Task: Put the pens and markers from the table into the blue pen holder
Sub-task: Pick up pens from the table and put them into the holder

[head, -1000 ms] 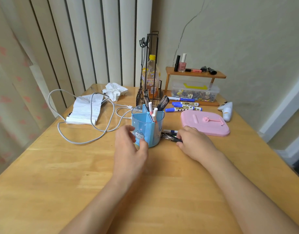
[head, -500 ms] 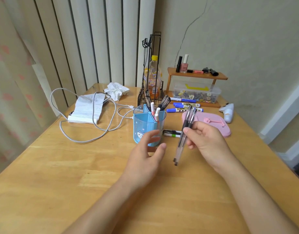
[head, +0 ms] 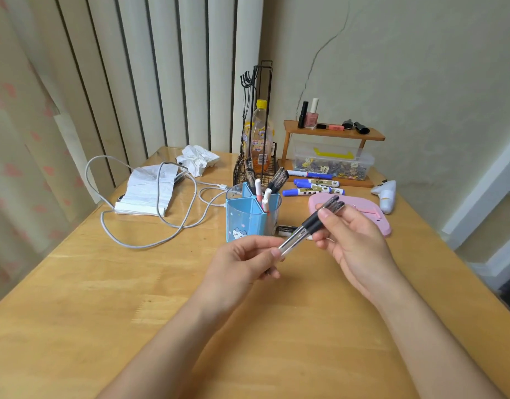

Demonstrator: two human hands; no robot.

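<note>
My right hand (head: 354, 243) is pinching a small bundle of black-capped pens (head: 311, 226) near their upper end, fingers closed around them, while my left hand (head: 248, 260) is gripping the clear lower end between thumb and fingertips. The pens are lying slanted above the table (head: 133, 326), their long axis running from 7 o'clock up to 1 o'clock, caps toward the pink case (head: 372, 208). The blue pen holder (head: 248, 217) is standing at 11 o'clock from my hands, close by, already holding several pens. Blue markers (head: 311, 187) are lying beyond it at 1 o'clock. Bare tabletop is stretching wide toward 6 o'clock.
</note>
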